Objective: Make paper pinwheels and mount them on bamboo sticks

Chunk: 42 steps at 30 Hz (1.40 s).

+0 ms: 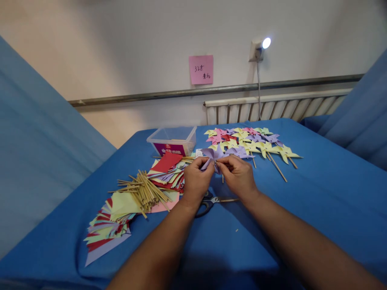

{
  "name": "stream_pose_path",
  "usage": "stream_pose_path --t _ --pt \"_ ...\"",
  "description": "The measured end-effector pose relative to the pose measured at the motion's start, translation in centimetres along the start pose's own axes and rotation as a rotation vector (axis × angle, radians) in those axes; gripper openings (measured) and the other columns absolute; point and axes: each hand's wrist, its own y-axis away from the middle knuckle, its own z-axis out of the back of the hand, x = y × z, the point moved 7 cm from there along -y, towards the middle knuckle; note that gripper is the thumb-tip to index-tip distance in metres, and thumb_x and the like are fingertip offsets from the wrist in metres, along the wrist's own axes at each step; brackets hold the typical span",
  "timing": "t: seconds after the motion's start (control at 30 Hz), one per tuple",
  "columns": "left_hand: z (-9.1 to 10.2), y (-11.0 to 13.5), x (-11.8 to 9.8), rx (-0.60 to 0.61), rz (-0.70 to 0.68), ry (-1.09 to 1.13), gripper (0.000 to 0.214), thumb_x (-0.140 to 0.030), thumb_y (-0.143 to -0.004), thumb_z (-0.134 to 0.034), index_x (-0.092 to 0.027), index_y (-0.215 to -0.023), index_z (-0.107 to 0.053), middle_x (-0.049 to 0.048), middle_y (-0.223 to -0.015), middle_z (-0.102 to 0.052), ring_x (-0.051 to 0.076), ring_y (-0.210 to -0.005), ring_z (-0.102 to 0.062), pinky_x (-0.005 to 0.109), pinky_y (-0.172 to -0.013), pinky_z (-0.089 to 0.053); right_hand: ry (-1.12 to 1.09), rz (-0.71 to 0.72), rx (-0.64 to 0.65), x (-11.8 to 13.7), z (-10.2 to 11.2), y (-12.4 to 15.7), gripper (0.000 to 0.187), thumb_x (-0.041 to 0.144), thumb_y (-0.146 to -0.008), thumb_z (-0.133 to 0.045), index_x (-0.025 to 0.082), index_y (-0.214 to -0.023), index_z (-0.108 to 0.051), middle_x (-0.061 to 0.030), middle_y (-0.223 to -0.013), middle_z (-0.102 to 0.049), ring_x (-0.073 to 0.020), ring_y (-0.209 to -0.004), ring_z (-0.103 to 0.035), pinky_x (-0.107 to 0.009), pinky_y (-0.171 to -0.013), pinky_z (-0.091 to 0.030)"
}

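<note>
The purple pinwheel [213, 154] is up in front, over the middle of the blue table cloth [320, 213]. The left hand [197, 177] pinches its paper between thumb and finger. The right hand [240, 175] pinches close to the pinwheel's middle, with its thumb and finger nearly together. The fingers hide part of the middle, so I cannot tell if the right hand has a tiny pin too.

Scissors [215, 199] lie on the cloth below the hands, and the left arm is right by their handles. To the left is a big heap of thin sticks [146, 191], with a fan of colored paper [105, 225] near it. Another paper pile [166, 179] has a red sheet [167, 162] on top, and the left hand blocks its right edge. Behind that pile sits a clear tub [190, 144].

Lots of pinwheels [248, 147] lie at the back, just past the right hand. They are yellow, pink, purple, red and green. Some of their sticks poke out toward the front. A tiny white scrap [237, 230] lies in front of the scissors.
</note>
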Motion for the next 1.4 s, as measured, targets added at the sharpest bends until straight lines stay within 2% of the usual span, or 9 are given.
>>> stream_pose_path --t 0.23,0.43,0.5,0.63,0.73,0.8,0.87,1.07,1.4 --pt "0.0 0.4 -0.4 -0.026 -0.116 -0.116 0.011 -0.021 -0.075 -0.063 -0.019 -0.082 -0.071 -0.0018 -0.077 -0.070 0.013 -0.068 -0.060 0.023 -0.068 -0.045 -0.007 -0.022 0.018 0.3 0.3 -0.3 0.009 0.022 -0.083 -0.060 0.022 -0.080 -0.069 -0.0018 -0.076 -0.065 -0.0174 -0.072 -0.062 -0.030 -0.067 -0.048" --pt "0.2 0.4 -0.6 -0.026 -0.107 -0.051 0.009 -0.022 -0.075 -0.063 -0.018 -0.080 -0.069 -0.0024 -0.073 -0.068 0.012 -0.066 -0.059 0.021 -0.065 -0.044 -0.140 -0.098 -0.036 -0.5 0.5 -0.7 0.004 0.026 -0.077 -0.067 0.023 -0.076 -0.068 -0.0079 -0.117 -0.060 -0.0251 -0.113 -0.056 -0.040 -0.094 -0.045" --pt "0.2 0.3 -0.6 -0.024 -0.093 -0.022 0.007 -0.022 -0.075 -0.063 -0.018 -0.078 -0.068 -0.0027 -0.071 -0.067 0.011 -0.065 -0.058 0.021 -0.064 -0.043 -0.278 -0.210 -0.014 -1.4 -0.2 -0.6 0.006 0.028 -0.075 -0.069 0.023 -0.077 -0.066 -0.0068 -0.110 -0.063 -0.0252 -0.108 -0.059 -0.040 -0.088 -0.048" --pt "0.2 0.3 -0.5 -0.023 -0.066 0.002 0.007 -0.022 -0.075 -0.063 -0.017 -0.072 -0.067 -0.0031 -0.066 -0.064 0.011 -0.062 -0.056 0.021 -0.062 -0.042 -0.672 -0.406 0.012 -2.1 -1.8 -0.2 0.032 0.028 -0.071 -0.072 0.025 -0.100 -0.058 0.0029 -0.075 -0.063 -0.0162 -0.068 -0.062 -0.030 -0.063 -0.052" --pt "0.2 0.3 -0.4 -0.022 -0.049 0.033 0.008 -0.024 -0.075 -0.063 -0.017 -0.073 -0.067 -0.0027 -0.068 -0.064 0.011 -0.064 -0.056 0.021 -0.063 -0.043 -0.827 -0.427 0.013 -1.8 -2.1 -0.3 0.063 0.027 -0.066 -0.075 0.028 -0.122 -0.048 0.0044 -0.078 -0.065 -0.0157 -0.070 -0.064 -0.029 -0.065 -0.053" --pt "0.1 0.3 -0.3 -0.016 -0.036 0.047 0.009 -0.025 -0.074 -0.064 -0.016 -0.074 -0.067 -0.0024 -0.069 -0.064 0.011 -0.064 -0.056 0.022 -0.063 -0.043 -0.871 -0.461 0.003 -1.9 -2.2 -0.4 0.071 0.028 -0.063 -0.077 0.028 -0.126 -0.045 0.0030 -0.082 -0.068 -0.0169 -0.078 -0.066 -0.031 -0.072 -0.055" --pt "0.1 0.3 -0.2 -0.008 -0.027 0.058 0.010 -0.026 -0.074 -0.065 -0.016 -0.073 -0.068 -0.0022 -0.069 -0.065 0.012 -0.064 -0.057 0.022 -0.063 -0.043 -0.877 -0.505 -0.012 -2.2 -2.2 -0.4 0.068 0.030 -0.060 -0.079 0.025 -0.121 -0.049 0.0005 -0.088 -0.071 -0.0185 -0.083 -0.067 -0.034 -0.078 -0.055" --pt "0.0 0.3 -0.1 0.001 -0.001 0.082 0.011 -0.027 -0.072 -0.066 -0.018 -0.077 -0.069 -0.0007 -0.073 -0.069 0.014 -0.068 -0.061 0.024 -0.065 -0.046 -0.718 -0.511 0.083 -2.6 -2.2 -0.1 0.031 0.040 -0.064 -0.077 0.019 -0.083 -0.065 -0.0028 -0.082 -0.073 -0.0201 -0.075 -0.067 -0.036 -0.072 -0.054" --pt "-0.3 0.1 0.7 0.034 0.039 0.137 0.015 -0.028 -0.071 -0.067 -0.016 -0.078 -0.069 -0.0001 -0.070 -0.067 0.014 -0.065 -0.060 0.024 -0.063 -0.046 -0.613 -0.457 0.056 -2.8 -1.9 0.2 0.025 0.036 -0.069 -0.074 0.020 -0.086 -0.067 -0.0006 -0.077 -0.070 -0.0175 -0.069 -0.063 -0.031 -0.064 -0.051"
